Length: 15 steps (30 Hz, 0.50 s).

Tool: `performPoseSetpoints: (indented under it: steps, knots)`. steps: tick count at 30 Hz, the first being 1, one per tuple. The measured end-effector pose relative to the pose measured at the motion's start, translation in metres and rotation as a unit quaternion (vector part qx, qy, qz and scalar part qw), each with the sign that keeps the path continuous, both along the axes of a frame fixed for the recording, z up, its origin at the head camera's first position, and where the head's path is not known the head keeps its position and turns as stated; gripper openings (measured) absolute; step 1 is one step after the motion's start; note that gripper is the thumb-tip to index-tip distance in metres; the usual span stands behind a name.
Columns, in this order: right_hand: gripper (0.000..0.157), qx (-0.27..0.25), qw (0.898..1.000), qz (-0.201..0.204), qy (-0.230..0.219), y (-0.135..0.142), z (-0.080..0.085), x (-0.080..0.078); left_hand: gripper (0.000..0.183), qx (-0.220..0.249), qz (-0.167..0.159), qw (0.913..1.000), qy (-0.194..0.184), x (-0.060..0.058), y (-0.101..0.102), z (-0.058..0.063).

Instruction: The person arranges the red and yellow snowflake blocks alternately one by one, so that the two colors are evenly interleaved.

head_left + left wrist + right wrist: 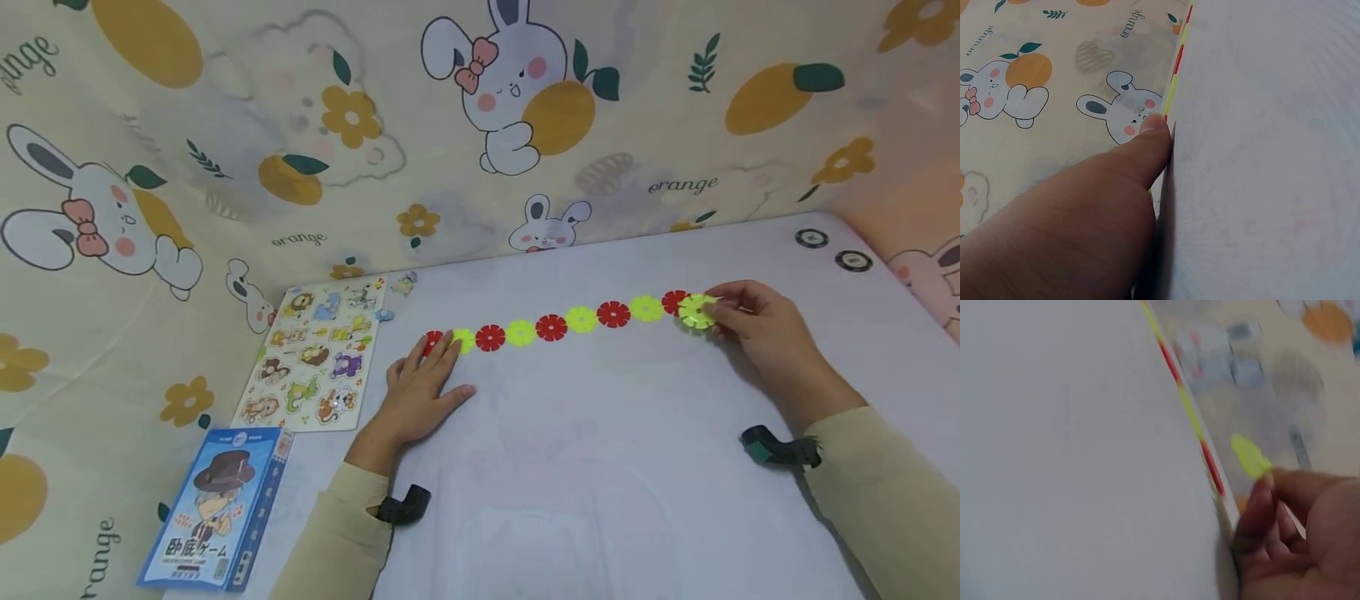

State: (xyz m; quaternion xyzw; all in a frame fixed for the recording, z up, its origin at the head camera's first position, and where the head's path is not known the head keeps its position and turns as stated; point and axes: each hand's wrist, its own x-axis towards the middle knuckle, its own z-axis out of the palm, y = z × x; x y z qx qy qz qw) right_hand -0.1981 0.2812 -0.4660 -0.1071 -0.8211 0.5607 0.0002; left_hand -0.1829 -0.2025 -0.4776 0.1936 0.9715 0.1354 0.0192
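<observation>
A row of flat, notched plastic discs, red and yellow-green by turns, runs across the white table; one red disc (pixel 551 327) lies near its middle. My left hand (pixel 422 398) rests flat at the row's left end, fingertips over a red disc (pixel 432 342) and the edge of a yellow-green disc (pixel 466 340). Between thumb and index finger my right hand (pixel 765 333) pinches a yellow-green disc (pixel 697 312), which partly covers the last red disc (pixel 674 302) in the head view. The right wrist view shows this pinched yellow-green disc (pixel 1250 456) raised above the table.
At the left lie an animal sticker board (pixel 315 350) and a blue game box (pixel 217 508). Small pieces (pixel 403 284) sit beside the board's far corner. Two round black-rimmed marks (pixel 853 261) are at the far right. A patterned cloth (pixel 480 192) hangs behind the table.
</observation>
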Motion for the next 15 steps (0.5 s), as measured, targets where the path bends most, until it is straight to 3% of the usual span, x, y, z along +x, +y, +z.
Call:
performPoseSetpoints:
  steps: [3,7,11,15]
  knots:
    - [0.046,0.035,0.998,-0.054,0.008,0.021,-0.001,-0.004,0.080,0.000,0.004,1.0000,0.000,0.000,0.001,0.001]
    - [0.048,0.099,0.993,-0.060,0.006,0.027,-0.001,-0.006,0.080,0.001,0.006,1.0000,-0.001,0.000,0.001,0.000]
    - [0.053,0.199,0.980,-0.013,0.024,0.022,0.001,-0.003,0.080,-0.002,0.006,1.0000,-0.002,0.000,0.002,0.000]
    - [0.058,0.305,0.948,0.082,0.046,0.012,0.001,0.001,0.080,-0.003,0.008,1.0000,-0.004,0.001,0.002,0.001]
